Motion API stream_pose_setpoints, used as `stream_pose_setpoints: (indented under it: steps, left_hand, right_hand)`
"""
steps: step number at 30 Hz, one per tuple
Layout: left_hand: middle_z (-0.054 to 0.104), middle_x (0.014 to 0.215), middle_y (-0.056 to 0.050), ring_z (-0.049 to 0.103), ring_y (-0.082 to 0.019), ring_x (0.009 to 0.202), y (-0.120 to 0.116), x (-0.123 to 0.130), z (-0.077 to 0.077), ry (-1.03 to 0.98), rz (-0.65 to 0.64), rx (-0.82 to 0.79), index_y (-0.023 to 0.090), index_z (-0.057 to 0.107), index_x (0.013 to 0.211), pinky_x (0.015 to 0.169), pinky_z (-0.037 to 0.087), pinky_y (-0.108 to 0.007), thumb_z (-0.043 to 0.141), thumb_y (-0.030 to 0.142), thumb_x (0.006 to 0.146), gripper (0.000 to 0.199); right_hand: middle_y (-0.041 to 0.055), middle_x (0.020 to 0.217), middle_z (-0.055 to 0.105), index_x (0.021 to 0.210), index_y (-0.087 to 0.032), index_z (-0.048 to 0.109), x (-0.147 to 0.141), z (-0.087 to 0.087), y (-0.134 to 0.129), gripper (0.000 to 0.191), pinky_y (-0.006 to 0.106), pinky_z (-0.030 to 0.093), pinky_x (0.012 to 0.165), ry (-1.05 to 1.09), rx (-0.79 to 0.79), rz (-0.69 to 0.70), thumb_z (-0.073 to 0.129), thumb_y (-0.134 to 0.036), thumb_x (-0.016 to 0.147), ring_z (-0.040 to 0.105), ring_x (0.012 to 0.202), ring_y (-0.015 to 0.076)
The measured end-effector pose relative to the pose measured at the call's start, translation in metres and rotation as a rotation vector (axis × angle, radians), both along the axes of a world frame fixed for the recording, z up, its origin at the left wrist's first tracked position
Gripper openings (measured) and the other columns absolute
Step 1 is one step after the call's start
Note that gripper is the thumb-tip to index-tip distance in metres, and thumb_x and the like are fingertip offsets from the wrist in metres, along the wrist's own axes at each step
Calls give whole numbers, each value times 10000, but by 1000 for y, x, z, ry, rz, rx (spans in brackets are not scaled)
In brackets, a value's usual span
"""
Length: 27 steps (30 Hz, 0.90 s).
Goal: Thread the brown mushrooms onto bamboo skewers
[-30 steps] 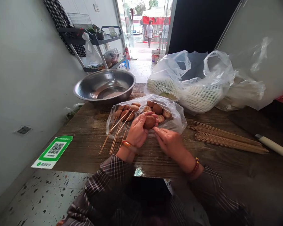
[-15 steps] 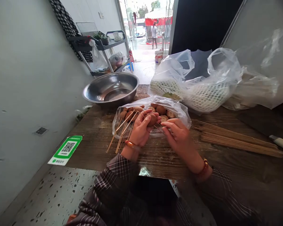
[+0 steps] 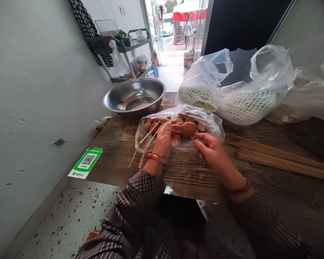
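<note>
My right hand [image 3: 210, 146] pinches a thin bamboo skewer [image 3: 193, 139] just below a brown mushroom cap [image 3: 188, 129], which sits at the skewer's upper end. To the left of that mushroom, my left hand [image 3: 163, 139] is open, its fingers stretched towards the cap; whether they touch it I cannot tell. Both hands are over a clear plastic bag [image 3: 217, 126] lying spread on the table with more mushrooms [image 3: 201, 127] in it. Several light skewers [image 3: 143, 154] slant out from the mushrooms at the bag's left side, beside my left wrist.
A steel basin [image 3: 108, 102] stands behind the bag on the wooden table [image 3: 113, 154]. Loose skewers [image 3: 275, 158] lie in a bundle at right. White plastic bags [image 3: 248, 104] with net-wrapped produce fill the back right. A green code card [image 3: 87, 162] lies at the left edge.
The mushroom has come away from my left hand's grasp and now shows on the skewer in my right hand. My left fingers have opened. The whole view has shifted slightly.
</note>
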<state>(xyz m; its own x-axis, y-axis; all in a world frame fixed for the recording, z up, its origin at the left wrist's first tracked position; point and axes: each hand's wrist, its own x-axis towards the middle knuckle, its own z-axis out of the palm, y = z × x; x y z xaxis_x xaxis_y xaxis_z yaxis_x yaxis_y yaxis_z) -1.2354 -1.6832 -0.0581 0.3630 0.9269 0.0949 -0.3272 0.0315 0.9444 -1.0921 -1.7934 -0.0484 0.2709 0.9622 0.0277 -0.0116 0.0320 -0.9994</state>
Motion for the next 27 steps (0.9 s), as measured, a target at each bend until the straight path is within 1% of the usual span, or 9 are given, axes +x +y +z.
stream_pose_setpoints:
  steps: [2,4,8,13,17,19,22,24,27]
  left_hand:
    - [712,968,-81,666,-196,834,7,-3,-2,133,110,128,181,662,1083,744,539,-317,657,446,908,318]
    - [699,1007,-95,657,-235,925,11,-6,-3,327,196,332,189,679,1043,861,536,-373,643,322,900,199]
    - [667,1098,-143,597,-314,1087,10,-9,-1,803,233,667,180,672,1032,1041,442,-487,593,172,862,187]
    - [638,1125,-179,560,-366,1133,2,-11,7,1185,306,776,172,622,1030,1002,424,-505,631,263,879,177]
    - [651,1090,-210,611,-393,1044,-2,-10,11,1410,205,763,157,640,1000,907,449,-504,613,357,906,222]
    - [667,1089,-212,632,-389,1017,-1,-10,8,1444,163,745,155,653,1021,886,460,-496,611,394,913,265]
    - [692,1054,-175,647,-348,992,2,-10,2,1332,105,725,164,664,1037,888,476,-462,647,325,886,222]
    - [697,1016,-144,641,-316,976,6,-11,-1,1160,89,718,172,676,992,900,484,-444,669,246,843,166]
    - [699,995,-103,627,-266,947,10,-10,-2,792,145,644,189,703,928,892,499,-407,688,208,800,131]
  right_hand:
    - [-38,617,609,1007,-161,688,2,-1,1,448,221,365,432,-2,12,-32,751,-556,806,496,458,84]
    - [-41,608,607,991,-160,686,4,0,2,457,221,360,426,0,19,-42,747,-569,798,484,443,80]
    - [-48,589,599,983,-163,679,6,0,4,500,224,354,409,2,29,-69,748,-608,765,461,418,79]
    - [-44,590,595,963,-175,674,8,-1,6,466,232,367,418,3,46,-77,744,-594,771,472,425,84]
    - [-47,600,599,983,-169,675,8,1,6,450,230,380,433,-3,50,-81,729,-574,793,485,427,81]
    - [-48,602,599,989,-166,675,8,2,5,460,230,381,435,-3,51,-83,721,-581,795,486,429,82]
    - [-46,601,600,989,-165,677,8,2,5,467,232,383,436,-8,50,-86,719,-587,794,485,431,84]
    - [-45,599,600,987,-168,680,8,2,5,457,234,382,436,-10,51,-87,718,-582,797,484,434,87]
    - [-44,603,601,999,-172,686,8,2,4,438,232,379,435,-4,58,-89,719,-563,805,487,443,89]
